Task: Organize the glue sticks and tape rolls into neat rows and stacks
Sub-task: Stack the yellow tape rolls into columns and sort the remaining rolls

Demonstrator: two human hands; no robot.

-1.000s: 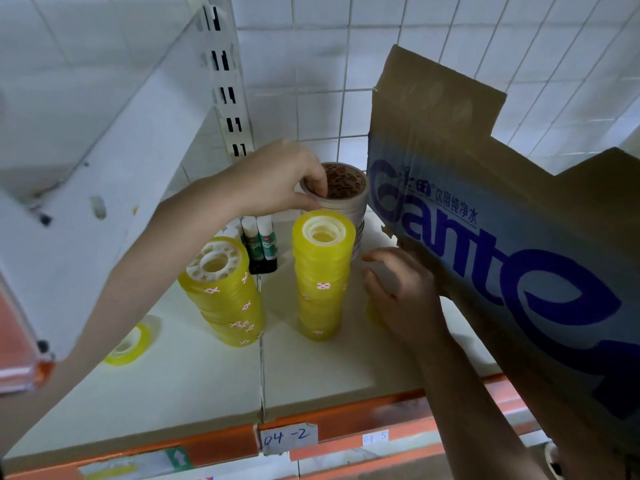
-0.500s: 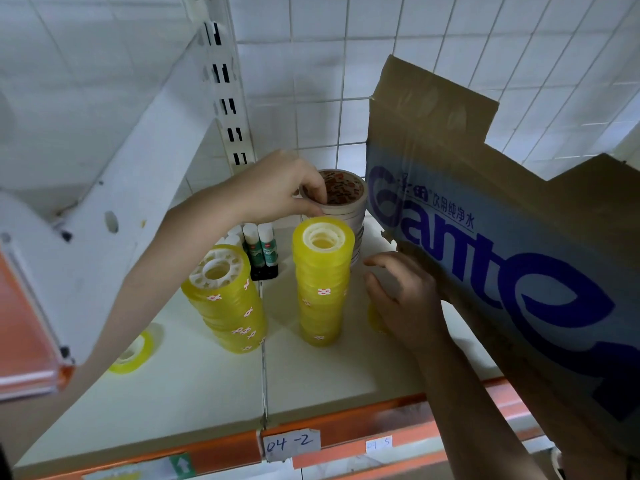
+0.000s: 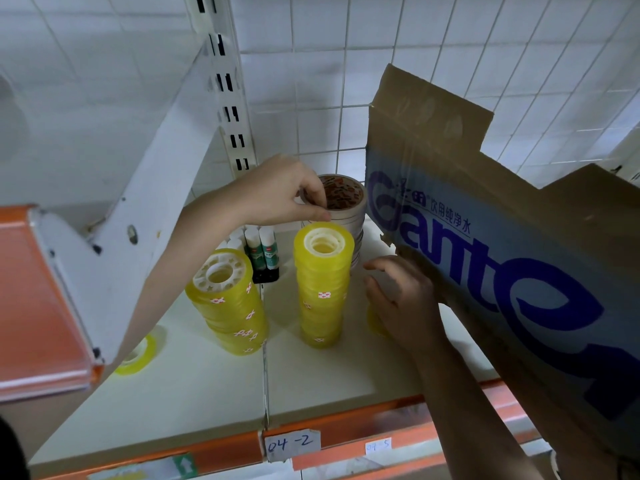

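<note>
My left hand (image 3: 287, 195) reaches to the back of the shelf and pinches the top roll of a stack of pale tape rolls (image 3: 348, 206) with brown printed cores. In front stand two stacks of yellow tape rolls, one leaning at the left (image 3: 225, 303) and one upright in the middle (image 3: 323, 285). Several glue sticks (image 3: 261, 251) stand upright between them at the back. My right hand (image 3: 401, 299) hovers beside the middle stack with loosely curled fingers and nothing visible in them. A small yellow roll (image 3: 373, 322) peeks from under it.
A large cardboard box (image 3: 485, 244) with blue print fills the right side, close against my right hand. A single yellow roll (image 3: 135, 358) lies at the shelf's (image 3: 194, 393) left, partly behind a white bracket (image 3: 138, 230). An orange rail with the label 04-2 (image 3: 292, 443) edges the front.
My left hand keeps its pinch on the top pale roll. My right hand's fingers have spread a little beside the middle stack. The stacks have not moved.
</note>
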